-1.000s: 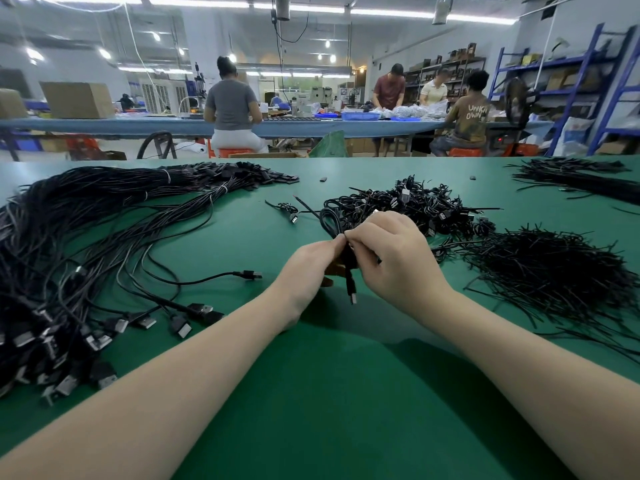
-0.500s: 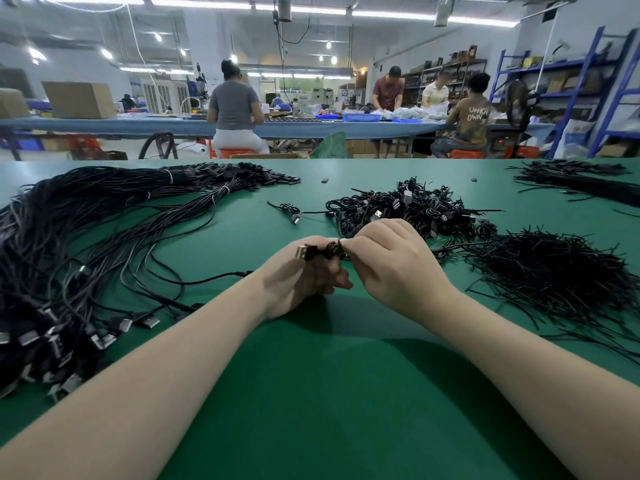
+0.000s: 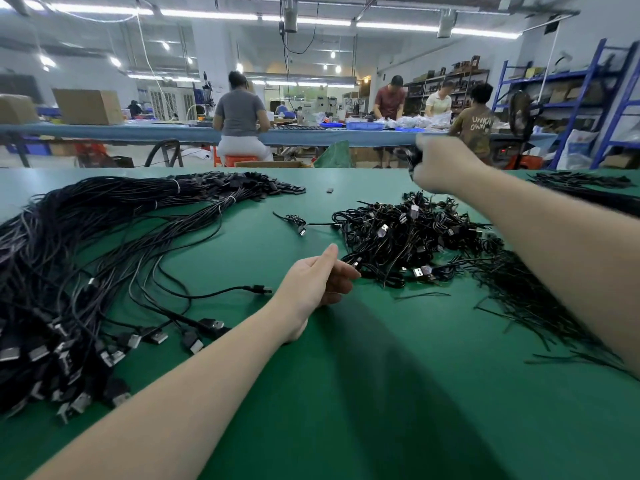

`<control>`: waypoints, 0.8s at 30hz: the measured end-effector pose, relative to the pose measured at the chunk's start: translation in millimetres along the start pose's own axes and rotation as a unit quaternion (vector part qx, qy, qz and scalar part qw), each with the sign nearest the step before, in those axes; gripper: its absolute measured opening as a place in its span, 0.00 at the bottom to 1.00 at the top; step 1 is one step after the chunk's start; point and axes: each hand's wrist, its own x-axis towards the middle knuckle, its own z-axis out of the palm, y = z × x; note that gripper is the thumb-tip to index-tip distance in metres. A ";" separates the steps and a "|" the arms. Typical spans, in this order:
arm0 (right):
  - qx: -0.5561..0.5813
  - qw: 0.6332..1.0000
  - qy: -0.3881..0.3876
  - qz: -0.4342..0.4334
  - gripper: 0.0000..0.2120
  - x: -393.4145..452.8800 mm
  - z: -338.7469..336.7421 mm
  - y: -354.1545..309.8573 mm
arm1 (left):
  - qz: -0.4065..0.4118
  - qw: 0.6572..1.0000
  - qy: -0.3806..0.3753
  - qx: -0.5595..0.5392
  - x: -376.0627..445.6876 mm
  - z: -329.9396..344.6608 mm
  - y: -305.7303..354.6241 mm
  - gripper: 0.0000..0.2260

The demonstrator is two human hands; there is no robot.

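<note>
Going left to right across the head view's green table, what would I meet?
Bunch of long black cables → left hand → pile of coiled cables → heap of thin black ties.

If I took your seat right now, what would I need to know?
Right hand grips a small coiled black cable, up in the air above the heap of coiled black USB cables.
Left hand is open, empty, low over the green table beside that heap.
Done: many coils lie in the heap.
To do: add this coil, then coil the long loose black cables at the left; thin black ties lie at the right.
</note>
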 end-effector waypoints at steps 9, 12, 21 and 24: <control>-0.066 0.963 -0.230 -0.120 0.12 -60.4 53.1 19.1 | 0.013 1.000 -0.009 0.021 -1.3 2.1 -1.0 0.25; 0.011 0.982 -0.162 -0.095 0.24 -85.5 72.4 28.3 | 0.022 0.999 -0.010 0.028 -0.7 2.5 -2.3 0.25; -0.024 0.972 -0.166 -0.164 0.09 -122.2 71.6 61.4 | 0.039 0.996 -0.027 0.080 4.8 0.4 -8.7 0.25; -0.192 0.959 -0.182 -0.099 0.09 -119.2 58.5 72.1 | 0.077 0.985 -0.011 0.156 1.5 5.9 -12.1 0.22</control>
